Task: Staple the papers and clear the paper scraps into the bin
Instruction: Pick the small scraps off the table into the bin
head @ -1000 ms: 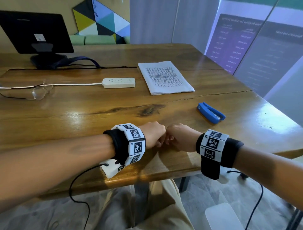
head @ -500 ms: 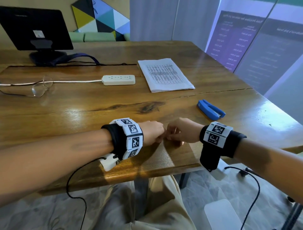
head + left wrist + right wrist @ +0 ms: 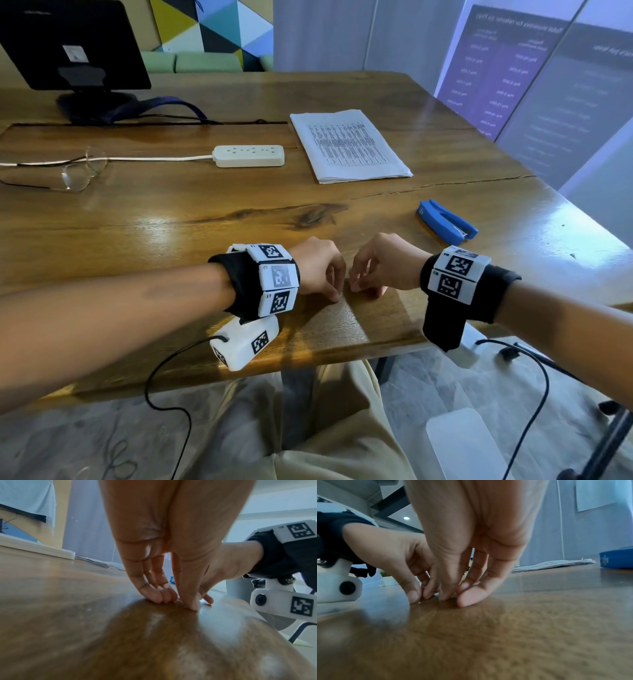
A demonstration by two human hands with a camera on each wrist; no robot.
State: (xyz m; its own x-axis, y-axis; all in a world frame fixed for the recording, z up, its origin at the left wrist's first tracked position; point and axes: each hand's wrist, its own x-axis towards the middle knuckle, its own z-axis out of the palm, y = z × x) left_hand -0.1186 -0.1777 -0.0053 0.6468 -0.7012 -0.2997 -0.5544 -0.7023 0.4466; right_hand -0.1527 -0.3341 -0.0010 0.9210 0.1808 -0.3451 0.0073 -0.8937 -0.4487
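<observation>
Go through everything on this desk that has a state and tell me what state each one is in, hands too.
Papers: stacked flat, untouched.
Stapler: closed, lying free.
Left hand: fingertips down on the table, holding nothing visible.
Right hand: same, fingertips on the wood.
Glasses: lying unfolded.
Monitor: screen faces away.

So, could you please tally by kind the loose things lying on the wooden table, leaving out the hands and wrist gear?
Stack of white printed papers: 1
Blue stapler: 1
White power strip: 1
Clear-framed eyeglasses: 1
Black monitor on its stand: 1
Total: 5
</observation>
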